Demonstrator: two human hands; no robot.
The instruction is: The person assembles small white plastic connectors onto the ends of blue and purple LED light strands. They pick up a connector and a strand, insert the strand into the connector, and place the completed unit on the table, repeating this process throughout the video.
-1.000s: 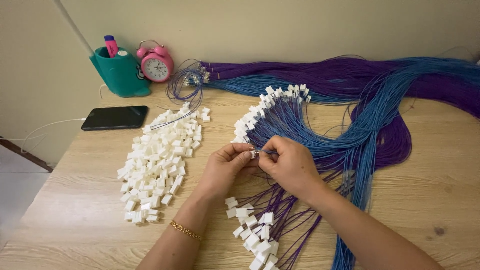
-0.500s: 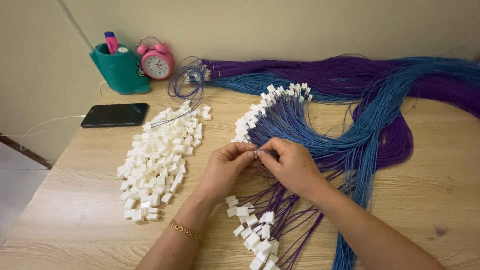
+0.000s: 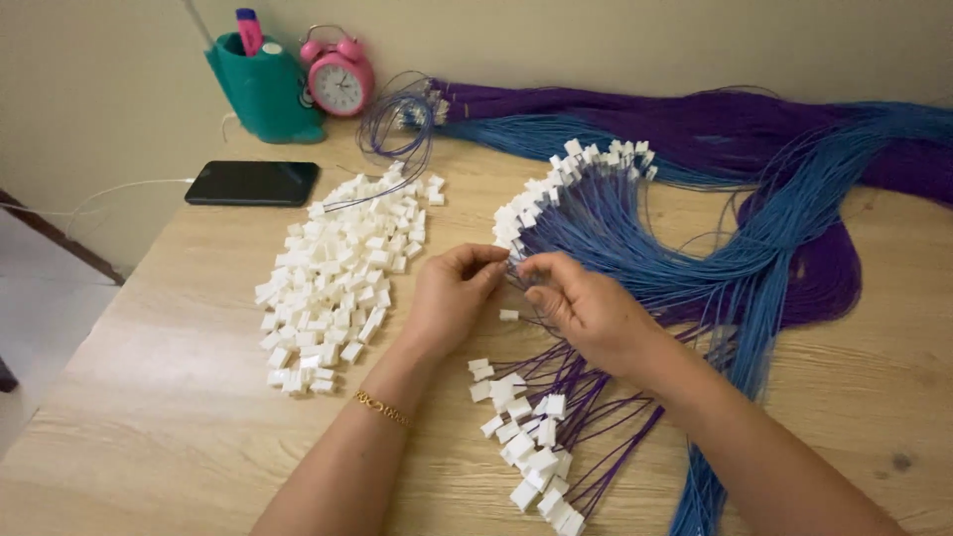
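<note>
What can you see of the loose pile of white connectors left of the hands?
The pile of white connectors is a long heap of small, blocky housings that look like plastic. It lies on the wooden table, running from near the black phone down toward the front. The pieces lie jumbled at all angles, none wired. A thin wire loop crosses its far end. The left hand is close beside it, not touching.
</note>
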